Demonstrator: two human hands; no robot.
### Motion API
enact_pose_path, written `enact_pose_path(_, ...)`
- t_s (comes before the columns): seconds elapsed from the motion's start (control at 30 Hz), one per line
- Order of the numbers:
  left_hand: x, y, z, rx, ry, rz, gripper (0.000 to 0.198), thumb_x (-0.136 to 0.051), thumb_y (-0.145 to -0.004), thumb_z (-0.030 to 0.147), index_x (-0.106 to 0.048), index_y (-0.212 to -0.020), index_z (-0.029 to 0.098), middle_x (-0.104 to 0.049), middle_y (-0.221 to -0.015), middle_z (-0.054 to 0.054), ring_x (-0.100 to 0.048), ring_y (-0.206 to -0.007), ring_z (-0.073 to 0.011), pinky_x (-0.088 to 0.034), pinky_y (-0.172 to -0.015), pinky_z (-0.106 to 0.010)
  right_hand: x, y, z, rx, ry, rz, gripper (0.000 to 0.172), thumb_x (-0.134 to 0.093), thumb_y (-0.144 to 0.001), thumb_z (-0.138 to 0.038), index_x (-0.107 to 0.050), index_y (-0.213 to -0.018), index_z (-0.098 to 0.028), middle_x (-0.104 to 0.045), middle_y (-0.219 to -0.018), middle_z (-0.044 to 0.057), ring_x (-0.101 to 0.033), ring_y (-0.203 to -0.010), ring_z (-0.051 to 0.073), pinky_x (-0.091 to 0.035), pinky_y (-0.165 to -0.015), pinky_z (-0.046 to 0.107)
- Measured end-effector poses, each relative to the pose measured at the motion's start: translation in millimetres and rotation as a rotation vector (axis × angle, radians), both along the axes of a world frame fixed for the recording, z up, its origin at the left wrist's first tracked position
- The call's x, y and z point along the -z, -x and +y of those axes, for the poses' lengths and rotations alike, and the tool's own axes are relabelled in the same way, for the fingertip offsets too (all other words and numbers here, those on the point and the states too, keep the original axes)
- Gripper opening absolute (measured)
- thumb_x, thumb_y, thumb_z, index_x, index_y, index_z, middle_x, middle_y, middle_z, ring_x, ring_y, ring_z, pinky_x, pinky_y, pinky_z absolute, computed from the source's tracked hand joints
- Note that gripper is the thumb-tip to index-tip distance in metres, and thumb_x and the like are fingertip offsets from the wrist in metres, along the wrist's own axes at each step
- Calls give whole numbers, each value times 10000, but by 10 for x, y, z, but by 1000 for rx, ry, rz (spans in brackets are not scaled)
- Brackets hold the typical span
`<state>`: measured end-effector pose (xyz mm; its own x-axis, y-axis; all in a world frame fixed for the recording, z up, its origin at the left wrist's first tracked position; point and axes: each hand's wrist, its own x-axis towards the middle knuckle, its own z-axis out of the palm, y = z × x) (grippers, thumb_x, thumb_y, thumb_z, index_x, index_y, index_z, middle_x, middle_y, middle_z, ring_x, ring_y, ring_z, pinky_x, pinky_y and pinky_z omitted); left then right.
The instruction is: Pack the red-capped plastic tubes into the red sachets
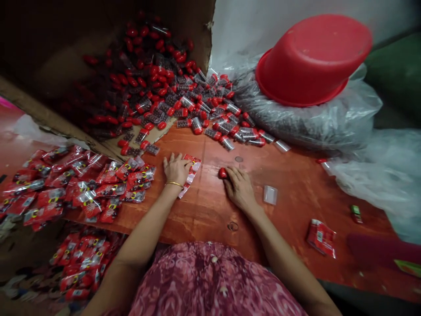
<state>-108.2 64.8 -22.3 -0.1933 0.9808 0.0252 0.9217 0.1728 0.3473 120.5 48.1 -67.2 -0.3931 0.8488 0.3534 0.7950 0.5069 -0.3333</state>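
My left hand (176, 170) rests low over the table, fingers slightly apart, its thumb pressing on a red printed plastic packet (191, 172). That packet slants across the wood just right of the wrist. In my right hand (241, 188) is a small tube with a glossy red cap (222, 173); the cap pokes out past the fingertips, while the fingers hide the rest. Beyond both hands spreads a heap of clear red-capped tubes (187, 103) filled with dark beads. Filled red packets (110, 189) are piled left of my left forearm.
A big cardboard box (36, 103) lies open behind the tubes. An upturned red tub (315, 61) sits on a clear plastic bag (296, 125) of dark pieces. Rightward on the table (204, 219) are a clear rectangular piece (270, 195), folded red packets (322, 238) and a green item (356, 213).
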Motion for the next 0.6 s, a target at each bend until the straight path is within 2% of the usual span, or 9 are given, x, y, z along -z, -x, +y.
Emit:
enact_pose_path(0.17, 43, 34, 45, -13, -51, -57, 203, -599, -734, 476, -716, -768, 314, -635, -1180, -28, -480, -1192, -313, -218, -1027, -576, -12, 6, -3, 11, 14, -1, 374, -384, -898, -290, -495, -1228, -151, -564, -1224, 140, -475, -1138, 259, -367, -963, 446)
enact_pose_path(0.43, -11, -3, 49, -28, -19, -53, 202, -531, -803, 324, -720, -790, 253, -632, -1177, -65, -486, -1195, -311, -216, -1039, -550, -24, -3, -3, 3, 15, -16, 366, -397, -892, -289, -514, -1198, -125, -573, -1209, 147, -487, -1116, 252, -377, -951, 426)
enact_pose_path(0.6, -26, 71, 69, -4, -76, -86, 196, -521, -806, 299, -704, -756, 254, -665, -1123, -42, -529, -1157, -270, -199, -1059, -519, -193, 50, -72, 147, -86, 42, 292, -454, -863, -311, -589, -1073, -161, -581, -1193, 148, -455, -1167, 287, -281, -1001, 520)
